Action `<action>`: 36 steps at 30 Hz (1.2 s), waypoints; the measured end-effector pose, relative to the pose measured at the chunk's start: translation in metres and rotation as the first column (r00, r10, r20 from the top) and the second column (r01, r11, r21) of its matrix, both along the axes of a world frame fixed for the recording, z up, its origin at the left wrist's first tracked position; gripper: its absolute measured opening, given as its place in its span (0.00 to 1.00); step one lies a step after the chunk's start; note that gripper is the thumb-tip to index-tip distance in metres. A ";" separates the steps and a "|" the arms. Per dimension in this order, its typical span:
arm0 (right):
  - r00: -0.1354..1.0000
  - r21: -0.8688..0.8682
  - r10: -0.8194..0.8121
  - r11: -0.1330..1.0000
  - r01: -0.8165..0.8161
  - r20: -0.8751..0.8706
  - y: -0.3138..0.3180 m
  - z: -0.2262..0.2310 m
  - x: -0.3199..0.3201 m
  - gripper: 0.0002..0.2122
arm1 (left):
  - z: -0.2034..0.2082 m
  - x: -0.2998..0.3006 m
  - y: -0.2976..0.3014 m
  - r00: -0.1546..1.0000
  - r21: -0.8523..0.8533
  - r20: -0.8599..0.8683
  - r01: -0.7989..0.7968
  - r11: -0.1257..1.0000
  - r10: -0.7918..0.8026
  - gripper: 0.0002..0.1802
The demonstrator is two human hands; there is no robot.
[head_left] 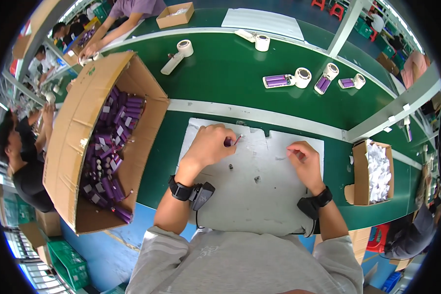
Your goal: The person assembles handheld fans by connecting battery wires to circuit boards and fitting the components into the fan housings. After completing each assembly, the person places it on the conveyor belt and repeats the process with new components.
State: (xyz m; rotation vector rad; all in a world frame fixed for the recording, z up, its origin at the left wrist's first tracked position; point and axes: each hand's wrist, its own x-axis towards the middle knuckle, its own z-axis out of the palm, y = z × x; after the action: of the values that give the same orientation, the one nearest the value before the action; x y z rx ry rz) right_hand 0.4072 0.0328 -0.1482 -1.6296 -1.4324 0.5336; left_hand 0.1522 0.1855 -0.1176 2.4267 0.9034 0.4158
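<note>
green bench surface (220,68) stretches beyond the grey mat (245,206) that i take as my landmark, watching the feed from far off. past the mat's far edge i see several white round-headed devices (303,77), three of them with purple cells (279,81) showing in their handles. to the mat's left, a big open carton (71,161) holds a heap of purple battery packs (105,142); to its right, a small carton (360,171) is full of white slips (379,171). over the mat's far left part, the left hand (210,144) has thumb and fingers closed around a purple piece (228,142), mostly hidden, with a thin reddish lead (238,139) poking out beside the fingers. over the mat's far right part, the right hand (305,161) is half curled, thumb near the forefinger; whether anything sits between those fingertips, i cannot tell.
</note>
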 end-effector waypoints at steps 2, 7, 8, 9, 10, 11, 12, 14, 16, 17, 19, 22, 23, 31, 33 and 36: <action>0.998 0.029 0.013 1.000 -0.011 -0.055 -0.003 -0.001 0.000 0.07 | -0.001 0.005 0.001 0.996 0.032 0.029 -0.081 0.996 0.080 0.10; 0.973 0.027 0.171 0.985 -0.169 -0.152 -0.009 0.003 -0.005 0.11 | 0.004 0.015 0.000 0.913 -0.202 0.260 -0.266 0.943 0.314 0.07; 0.969 0.050 0.176 0.984 -0.170 -0.174 -0.009 0.007 -0.008 0.12 | 0.006 0.016 -0.001 0.874 -0.343 0.318 -0.256 0.904 0.368 0.06; 0.964 0.073 0.181 0.983 -0.169 -0.194 -0.009 0.008 -0.012 0.13 | 0.008 0.019 -0.005 0.885 -0.330 0.303 -0.251 0.910 0.354 0.06; 0.964 0.080 0.169 0.985 -0.155 -0.207 -0.009 0.008 -0.017 0.13 | 0.011 0.025 -0.012 0.836 -0.557 0.414 -0.080 0.827 0.360 0.06; 0.943 0.142 0.185 0.978 -0.150 -0.276 -0.007 0.009 -0.024 0.14 | 0.014 0.033 -0.018 0.766 -0.722 0.504 0.121 0.682 0.398 0.07; 0.918 0.202 0.203 0.969 -0.140 -0.341 -0.004 0.009 -0.030 0.14 | 0.017 0.046 -0.026 0.773 -0.723 0.524 0.181 0.667 0.358 0.07; 0.885 0.251 0.221 0.960 -0.124 -0.410 -0.008 0.005 -0.031 0.15 | 0.024 0.070 -0.043 0.780 -0.731 0.534 0.234 0.641 0.325 0.08; 0.836 0.152 0.188 0.980 -0.126 -0.516 -0.010 -0.002 -0.023 0.13 | 0.037 0.097 -0.040 0.859 -0.530 0.505 0.388 0.754 -0.087 0.08; 0.810 0.101 0.162 0.987 -0.127 -0.564 -0.011 -0.004 -0.018 0.13 | 0.043 0.110 -0.030 0.905 -0.336 0.386 0.319 0.886 -0.180 0.09; 0.748 0.030 0.092 0.995 -0.096 -0.657 -0.010 -0.007 -0.009 0.11 | 0.043 0.143 0.008 0.949 -0.016 0.251 0.202 0.979 -0.191 0.10; 0.601 -0.078 -0.007 0.993 -0.093 -0.799 -0.004 -0.001 -0.008 0.07 | 0.026 0.187 0.102 0.927 0.090 0.368 0.039 0.995 -0.070 0.12; 0.623 -0.068 0.005 0.993 -0.093 -0.782 -0.003 0.000 -0.008 0.07 | 0.020 0.204 0.134 0.961 0.175 0.275 -0.015 0.985 -0.034 0.15; 0.663 -0.073 0.023 0.990 -0.117 -0.748 0.002 0.006 -0.005 0.09 | -0.016 0.295 0.297 0.989 0.514 -0.145 0.064 0.855 0.012 0.34; 0.675 -0.100 0.018 0.986 -0.136 -0.738 0.001 0.008 -0.006 0.10 | -0.019 0.305 0.303 0.974 0.545 -0.212 0.187 0.817 -0.082 0.35; 0.691 -0.127 0.005 0.982 -0.140 -0.723 0.000 0.009 -0.008 0.10 | -0.021 0.304 0.293 0.977 0.534 -0.210 0.136 0.834 -0.026 0.33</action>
State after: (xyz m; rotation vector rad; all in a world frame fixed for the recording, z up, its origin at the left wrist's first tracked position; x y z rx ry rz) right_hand 0.3995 0.0330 -0.1396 -1.2508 -0.8564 1.2251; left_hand 0.4564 0.4781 -0.1383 3.0682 0.8377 0.4591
